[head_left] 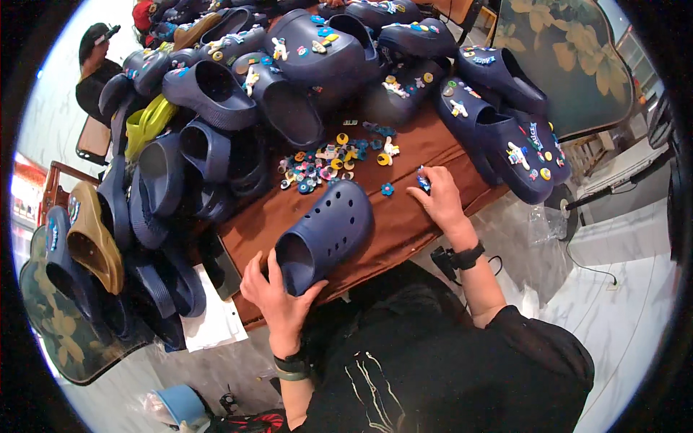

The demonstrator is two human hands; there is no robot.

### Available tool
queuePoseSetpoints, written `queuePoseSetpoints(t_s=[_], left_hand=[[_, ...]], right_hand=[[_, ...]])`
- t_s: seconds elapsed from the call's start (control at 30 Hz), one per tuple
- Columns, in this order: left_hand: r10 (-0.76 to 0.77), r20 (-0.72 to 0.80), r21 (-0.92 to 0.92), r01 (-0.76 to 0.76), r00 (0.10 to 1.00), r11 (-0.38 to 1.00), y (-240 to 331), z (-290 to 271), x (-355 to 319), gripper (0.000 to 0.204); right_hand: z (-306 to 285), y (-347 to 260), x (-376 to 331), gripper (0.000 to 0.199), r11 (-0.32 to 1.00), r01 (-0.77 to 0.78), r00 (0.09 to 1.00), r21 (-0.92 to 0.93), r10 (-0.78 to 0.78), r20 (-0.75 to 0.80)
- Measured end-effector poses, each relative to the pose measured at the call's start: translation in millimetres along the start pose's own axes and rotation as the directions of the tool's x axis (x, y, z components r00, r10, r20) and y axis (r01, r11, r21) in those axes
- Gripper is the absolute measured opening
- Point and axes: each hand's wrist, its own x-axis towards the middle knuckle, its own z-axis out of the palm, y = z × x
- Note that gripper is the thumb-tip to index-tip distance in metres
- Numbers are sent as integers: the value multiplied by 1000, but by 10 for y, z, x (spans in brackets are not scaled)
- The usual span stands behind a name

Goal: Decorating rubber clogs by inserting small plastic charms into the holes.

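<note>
A plain navy clog (328, 231) with open holes and no charms on it lies on the brown cloth, its toe pointing away from me. My left hand (278, 292) is closed round its heel end, thumb on one side and fingers on the other. To the right, my right hand (440, 198) pinches a small blue shoe charm (423, 180) between thumb and fingertips. A blue flower charm (388, 189) rests on the cloth between that hand and the clog. Beyond the clog's toe is a loose pile of colourful charms (317, 166), with a white figure charm (390, 149) at its right.
Decorated navy clogs (317, 54) are heaped across the far side, with more (516, 155) at the right edge. Plain clogs stack up at left, among them a lime-green one (150, 124) and a tan one (94, 234). White paper (211, 314) hangs at the table's left corner. Another person (97, 68) is far left.
</note>
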Motion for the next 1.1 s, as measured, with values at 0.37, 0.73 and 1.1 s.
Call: queuePoseSetpoints(t_s=[0.37, 0.73, 1.1], left_hand=[[6, 21, -487, 5, 1000, 873, 147, 340, -21, 18], [-2, 92, -493, 47, 996, 869, 141, 342, -22, 15], [18, 70, -486, 19, 997, 874, 126, 323, 9, 18]], right_hand=[[-40, -441, 46, 13, 969, 111, 992, 221, -95, -80], [447, -1010, -95, 24, 637, 575, 789, 514, -598, -143], [445, -934, -49, 29, 568, 707, 678, 421, -715, -172]])
